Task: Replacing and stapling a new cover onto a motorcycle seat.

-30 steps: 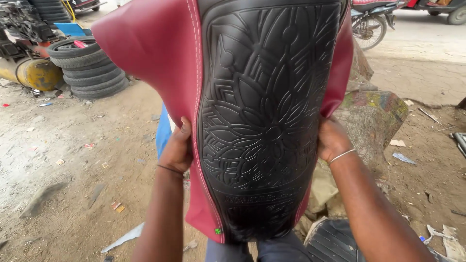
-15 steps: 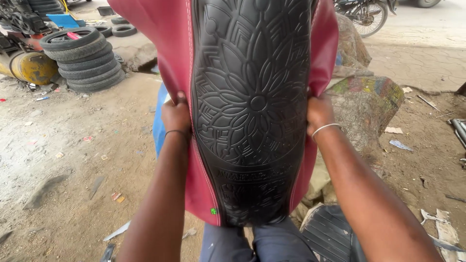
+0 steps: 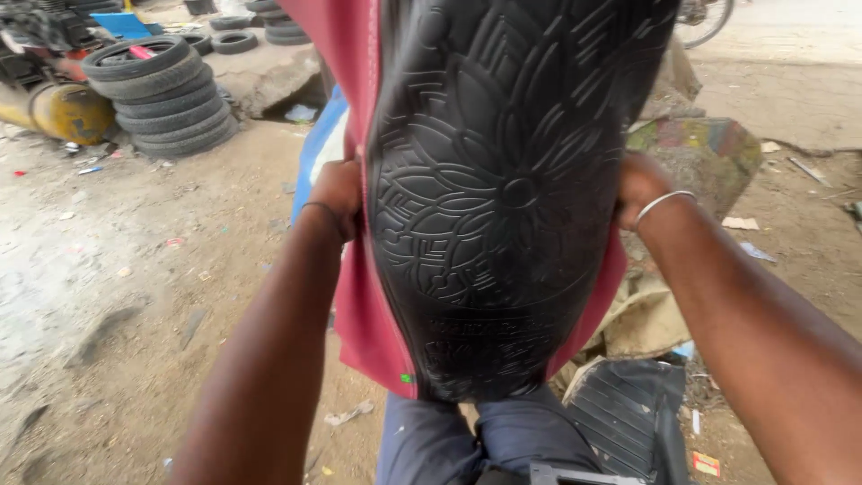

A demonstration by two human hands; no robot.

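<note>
A long seat cover [image 3: 503,198], black in the middle with an embossed flower pattern and dark red along both sides, hangs upright in front of me. My left hand [image 3: 337,193] grips its left red edge, a thin band on that wrist. On the opposite edge, my right hand [image 3: 639,187] holds the cover, with a silver bangle on the wrist. The fingers of both hands are hidden behind the cover. My legs in dark blue trousers [image 3: 467,440] show below the cover's lower end.
A stack of tyres [image 3: 162,94] and a yellow cylinder [image 3: 58,112] stand at the far left on the dirt ground. A painted rock [image 3: 696,153] sits behind my right hand. A black ribbed mat [image 3: 624,418] lies at the lower right. Something blue [image 3: 314,153] shows behind the cover.
The cover has come closer and risen in view, filling more of the frame. Both hands keep their grip on its edges and have moved slightly apart.
</note>
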